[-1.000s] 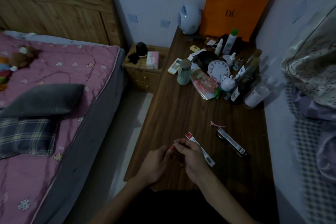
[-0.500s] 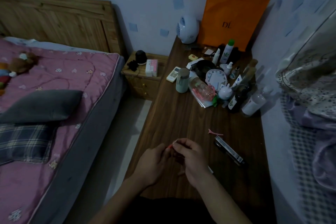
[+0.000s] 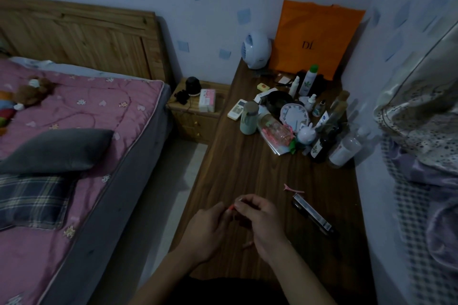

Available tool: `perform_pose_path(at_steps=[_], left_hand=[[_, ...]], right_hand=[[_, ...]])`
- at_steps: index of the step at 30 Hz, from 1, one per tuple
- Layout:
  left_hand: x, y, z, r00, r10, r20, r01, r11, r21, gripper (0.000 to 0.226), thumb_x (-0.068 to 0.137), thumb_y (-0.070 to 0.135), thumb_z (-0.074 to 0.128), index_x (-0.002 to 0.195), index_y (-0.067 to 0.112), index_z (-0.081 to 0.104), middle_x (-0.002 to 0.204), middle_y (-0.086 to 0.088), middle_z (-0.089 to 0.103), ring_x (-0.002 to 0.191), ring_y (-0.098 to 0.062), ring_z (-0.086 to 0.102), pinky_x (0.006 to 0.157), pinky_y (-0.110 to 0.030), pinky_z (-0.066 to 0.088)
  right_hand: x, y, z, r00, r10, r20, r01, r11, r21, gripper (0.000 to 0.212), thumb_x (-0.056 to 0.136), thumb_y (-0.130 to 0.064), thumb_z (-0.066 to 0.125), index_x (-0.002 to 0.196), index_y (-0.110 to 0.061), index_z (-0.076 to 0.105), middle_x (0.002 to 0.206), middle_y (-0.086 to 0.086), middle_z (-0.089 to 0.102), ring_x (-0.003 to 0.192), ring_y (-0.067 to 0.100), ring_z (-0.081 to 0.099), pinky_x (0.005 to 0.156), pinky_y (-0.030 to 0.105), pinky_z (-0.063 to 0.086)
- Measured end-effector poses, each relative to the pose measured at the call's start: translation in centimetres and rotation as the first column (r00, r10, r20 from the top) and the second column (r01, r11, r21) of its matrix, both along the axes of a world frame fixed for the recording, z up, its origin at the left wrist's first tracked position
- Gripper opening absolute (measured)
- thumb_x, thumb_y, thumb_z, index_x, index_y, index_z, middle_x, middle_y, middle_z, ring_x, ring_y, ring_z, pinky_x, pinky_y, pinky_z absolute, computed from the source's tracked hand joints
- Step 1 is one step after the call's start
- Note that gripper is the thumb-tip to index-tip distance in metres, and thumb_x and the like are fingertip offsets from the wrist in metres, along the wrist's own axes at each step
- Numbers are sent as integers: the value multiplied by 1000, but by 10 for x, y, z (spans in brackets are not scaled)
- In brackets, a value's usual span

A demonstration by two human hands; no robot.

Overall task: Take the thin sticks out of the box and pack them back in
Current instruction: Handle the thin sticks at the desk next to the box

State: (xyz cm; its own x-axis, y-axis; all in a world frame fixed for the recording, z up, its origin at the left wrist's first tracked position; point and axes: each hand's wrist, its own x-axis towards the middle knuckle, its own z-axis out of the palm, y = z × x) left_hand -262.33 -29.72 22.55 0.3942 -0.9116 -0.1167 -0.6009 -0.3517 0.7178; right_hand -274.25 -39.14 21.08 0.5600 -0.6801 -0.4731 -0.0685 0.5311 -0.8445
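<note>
Both of my hands meet low over the dark wooden table (image 3: 247,168). My right hand (image 3: 260,220) curls round a narrow box that it almost hides; a pale pink end (image 3: 247,244) shows under the palm. A thin stick with a red tip (image 3: 230,207) pokes out between the hands. My left hand (image 3: 208,228) has its thumb and fingertips at that red tip and seems to pinch it. A second long dark box (image 3: 312,215) lies flat on the table to the right of my hands.
A pink hair clip (image 3: 293,188) lies just beyond the dark box. Bottles, a clock (image 3: 294,116), a cup (image 3: 248,119) and an orange bag (image 3: 314,39) crowd the table's far end. A bed (image 3: 74,143) runs along the left, a wall along the right.
The camera has tilted down, so the hands sit lower in view. The white and red box seen sticking out beyond my right hand is now hidden under that hand.
</note>
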Motion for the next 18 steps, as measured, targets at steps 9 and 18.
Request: perform_pose_path(at_steps=[9, 18], left_hand=[[-2, 0, 3, 999, 27, -40, -27, 1000, 1, 27, 100, 28, 48, 86, 10, 61, 76, -7, 69, 67, -20, 64, 65, -45, 49], [-1, 0, 7, 999, 14, -31, -15, 1000, -12, 25, 100, 27, 47, 87, 11, 61, 76, -8, 69, 68, -22, 65, 65, -45, 49]], right_hand=[[1, -1, -3, 998, -54, 13, 54, 998, 14, 8, 76, -25, 78, 84, -23, 78, 90, 9, 73, 87, 23, 70, 74, 34, 58], [2, -1, -3, 997, -77, 15, 78, 995, -55, 3, 77, -20, 78, 80, -20, 80, 78, 5, 76, 78, 18, 71, 69, 29, 57]])
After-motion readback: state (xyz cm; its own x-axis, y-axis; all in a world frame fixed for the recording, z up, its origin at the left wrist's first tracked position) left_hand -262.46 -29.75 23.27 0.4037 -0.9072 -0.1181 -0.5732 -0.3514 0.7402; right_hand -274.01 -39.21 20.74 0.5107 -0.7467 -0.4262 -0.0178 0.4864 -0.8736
